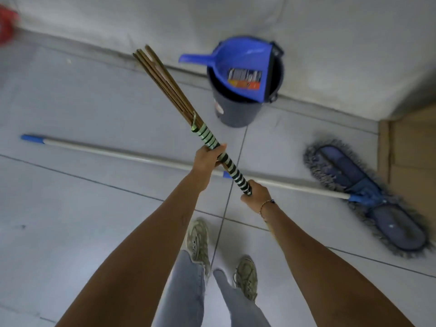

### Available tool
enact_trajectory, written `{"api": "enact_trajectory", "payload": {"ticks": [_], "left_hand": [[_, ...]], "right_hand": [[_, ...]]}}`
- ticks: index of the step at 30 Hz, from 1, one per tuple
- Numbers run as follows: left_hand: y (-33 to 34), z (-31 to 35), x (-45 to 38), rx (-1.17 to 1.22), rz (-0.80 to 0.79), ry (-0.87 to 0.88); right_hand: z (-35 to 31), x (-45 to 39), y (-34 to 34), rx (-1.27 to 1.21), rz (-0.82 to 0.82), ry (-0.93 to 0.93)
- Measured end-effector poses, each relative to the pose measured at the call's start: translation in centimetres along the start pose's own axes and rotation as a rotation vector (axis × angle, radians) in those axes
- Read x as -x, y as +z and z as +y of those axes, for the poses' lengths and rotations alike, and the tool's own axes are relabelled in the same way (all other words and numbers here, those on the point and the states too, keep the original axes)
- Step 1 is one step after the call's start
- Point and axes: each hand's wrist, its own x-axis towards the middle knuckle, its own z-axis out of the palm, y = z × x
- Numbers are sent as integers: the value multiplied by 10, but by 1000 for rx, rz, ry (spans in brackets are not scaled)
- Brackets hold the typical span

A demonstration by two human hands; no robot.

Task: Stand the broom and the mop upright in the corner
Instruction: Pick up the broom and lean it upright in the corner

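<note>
Broom [188,114] held off the floor [82,208] in both hands, tilted, bundled sticks pointing to 11 o'clock, striped green-and-black wrapped handle running down to 5 o'clock. Left hand [208,159] closed round the wrapped handle at mid-length; right hand [256,197] closed round its lower end, thin bracelet [265,205] at the wrist. Mop [363,197] lying flat on the tiled floor beneath the broom: white pole with blue tip at 9 o'clock, blue fringed head at 3 o'clock, close to a brown door edge [410,161]. Dark bucket [238,107] standing at 12 o'clock against the wall base, blue dustpan [236,67] resting inside it. Red object [7,24] at 10 o'clock, blurred, not identifiable. Two shoes [198,241] visible at 6 o'clock.
</note>
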Motion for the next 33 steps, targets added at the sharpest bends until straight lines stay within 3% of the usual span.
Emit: {"api": "enact_trajectory", "payload": {"ticks": [7, 10, 16, 23, 33], "left_hand": [[63, 188, 162, -162, -254, 297], [89, 253, 213, -293, -279, 422], [153, 347, 302, -363, -532, 674], [261, 348, 380, -442, -840, 820], [441, 237, 498, -587, -1200, 876]], "right_hand": [[-114, 132, -154, -42, 233, -64], [-155, 180, -209, -44, 323, -93], [-194, 274, -296, -223, 561, -139], [-146, 356, -350, -481, 728, -159], [48, 451, -419, -836, 905, 12]]}}
